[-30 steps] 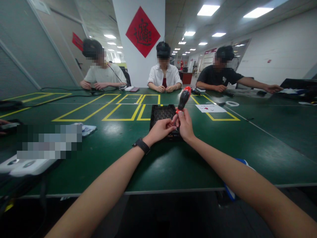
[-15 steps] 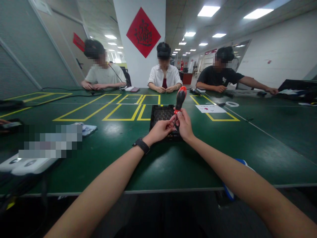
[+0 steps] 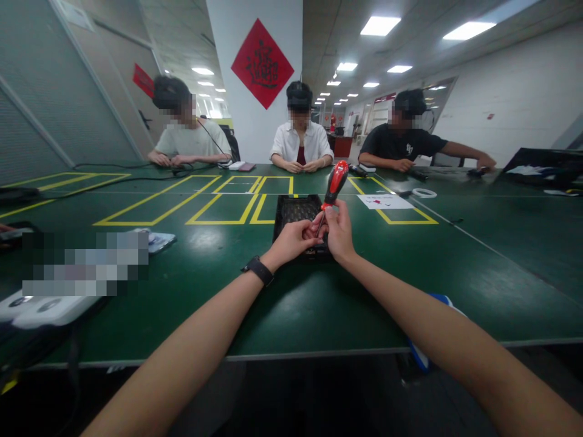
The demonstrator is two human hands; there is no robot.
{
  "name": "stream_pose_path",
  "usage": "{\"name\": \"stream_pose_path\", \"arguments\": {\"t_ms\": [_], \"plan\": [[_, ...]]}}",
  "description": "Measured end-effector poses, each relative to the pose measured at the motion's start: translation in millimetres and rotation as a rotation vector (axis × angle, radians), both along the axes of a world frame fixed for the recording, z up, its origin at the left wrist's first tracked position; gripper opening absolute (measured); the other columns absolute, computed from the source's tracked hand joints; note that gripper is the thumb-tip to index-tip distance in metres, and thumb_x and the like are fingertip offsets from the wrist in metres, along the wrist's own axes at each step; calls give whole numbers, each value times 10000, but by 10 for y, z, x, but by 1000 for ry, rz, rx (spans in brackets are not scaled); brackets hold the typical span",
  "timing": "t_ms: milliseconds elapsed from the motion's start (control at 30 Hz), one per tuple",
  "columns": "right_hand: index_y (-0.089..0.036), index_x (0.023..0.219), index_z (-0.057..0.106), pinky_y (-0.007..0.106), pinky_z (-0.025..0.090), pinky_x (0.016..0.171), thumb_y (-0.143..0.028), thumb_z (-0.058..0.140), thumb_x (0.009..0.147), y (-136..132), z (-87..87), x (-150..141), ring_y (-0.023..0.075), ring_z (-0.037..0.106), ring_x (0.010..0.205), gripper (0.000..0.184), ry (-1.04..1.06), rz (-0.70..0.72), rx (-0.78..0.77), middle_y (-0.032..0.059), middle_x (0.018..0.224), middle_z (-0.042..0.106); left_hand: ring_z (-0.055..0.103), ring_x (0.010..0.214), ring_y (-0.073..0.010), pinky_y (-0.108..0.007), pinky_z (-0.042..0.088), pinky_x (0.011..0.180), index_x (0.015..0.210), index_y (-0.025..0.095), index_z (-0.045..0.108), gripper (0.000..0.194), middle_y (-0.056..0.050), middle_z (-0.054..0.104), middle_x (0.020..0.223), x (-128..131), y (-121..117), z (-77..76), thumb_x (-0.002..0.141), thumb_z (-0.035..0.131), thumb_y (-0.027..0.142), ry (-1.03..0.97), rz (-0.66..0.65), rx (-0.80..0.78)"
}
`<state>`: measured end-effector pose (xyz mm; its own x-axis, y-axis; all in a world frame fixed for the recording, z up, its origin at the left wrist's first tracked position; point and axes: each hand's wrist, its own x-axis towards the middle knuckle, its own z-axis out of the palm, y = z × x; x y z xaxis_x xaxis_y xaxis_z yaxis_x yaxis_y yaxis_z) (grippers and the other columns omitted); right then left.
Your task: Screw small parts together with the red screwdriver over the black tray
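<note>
My right hand point(image 3: 340, 233) is closed round the lower end of a red and black screwdriver point(image 3: 336, 184), whose handle points up and leans slightly right. The thin metal shaft runs down between my two hands. My left hand point(image 3: 294, 240) is pinched beside the shaft, its fingertips touching those of my right hand. Whatever sits between the left fingertips is too small to make out. Beneath both hands lies a black box-like tray point(image 3: 285, 212) with a textured inside, its near part covered by my hands. The screwdriver's tip is hidden by fingers.
Three people sit across the green table point(image 3: 204, 303). Yellow tape point(image 3: 127, 220) marks rectangles on it. A sheet of paper point(image 3: 387, 201) and a white ring point(image 3: 424, 193) lie beyond my right hand. A white power strip point(image 3: 59, 308) stands at the left, with cables nearby.
The screwdriver's handle has tilted further right and turned, showing more red. Both hands stay together over the tray. The person at the far right has drawn an outstretched arm back.
</note>
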<state>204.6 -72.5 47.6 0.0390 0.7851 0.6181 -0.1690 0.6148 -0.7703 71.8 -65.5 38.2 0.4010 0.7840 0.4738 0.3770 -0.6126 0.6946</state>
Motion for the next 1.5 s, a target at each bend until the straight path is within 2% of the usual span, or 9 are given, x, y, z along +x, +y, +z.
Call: {"name": "stream_pose_path", "arguments": {"t_ms": [300,433,700,933,1100,1233,1333,1433,1500], "plan": [[-203,1049,446,150,404,382,-485,385,861,3,12,15,69,528,498,344,-2,80,-59,-24,658,569,533,599,-110,-203,405,561,737,104,613,198,-18,612,665,-14,33,-41,733,572,297,26,-8,-11],[-205,1064,448,150,406,380,-486,391,858,10,2,15,66,518,487,353,2,85,-66,-26,657,574,546,625,-115,-202,408,579,798,104,634,196,-20,621,694,-12,11,-21,753,532,265,21,-24,-14],[-218,1036,436,151,400,387,-486,408,852,-18,4,-4,75,547,516,326,-16,47,-10,-25,667,587,469,570,-91,-204,379,555,730,117,572,225,7,553,643,-5,4,13,704,609,338,13,20,36],[-212,1058,443,157,406,399,-494,376,862,-11,6,18,67,518,496,349,-26,77,-35,-23,673,579,427,558,-82,-197,341,542,702,122,533,204,23,506,616,-10,7,8,755,551,318,76,8,88],[-214,1086,464,182,419,439,-465,375,873,-27,13,21,79,528,547,342,-45,55,-20,-3,729,588,504,603,-102,-207,390,601,760,117,587,177,-1,586,676,-8,3,2,794,497,266,67,-11,97],[-219,1073,507,207,453,557,-447,383,872,-22,51,41,102,560,718,329,-69,-49,50,30,888,607,594,730,-138,-239,441,727,864,138,617,174,-35,655,792,-14,-1,28,813,476,225,-7,-8,95],[-220,1065,517,222,449,628,-434,376,874,14,74,83,118,555,821,320,-75,-138,80,32,921,606,591,722,-131,-240,446,723,900,154,584,195,-30,639,768,-80,13,105,858,420,252,-112,158,159],[-213,1026,518,238,436,655,-412,382,874,52,69,113,121,554,802,285,-74,-220,78,19,856,605,546,640,-120,-237,435,662,892,166,526,289,-17,577,692,-232,100,165,918,273,301,-227,496,257],[-207,999,515,254,435,695,-391,397,870,69,55,117,119,555,776,254,-76,-251,92,9,812,597,549,685,-134,-252,431,694,859,168,510,308,-32,573,720,-368,205,151,924,246,314,-191,679,276]]}}
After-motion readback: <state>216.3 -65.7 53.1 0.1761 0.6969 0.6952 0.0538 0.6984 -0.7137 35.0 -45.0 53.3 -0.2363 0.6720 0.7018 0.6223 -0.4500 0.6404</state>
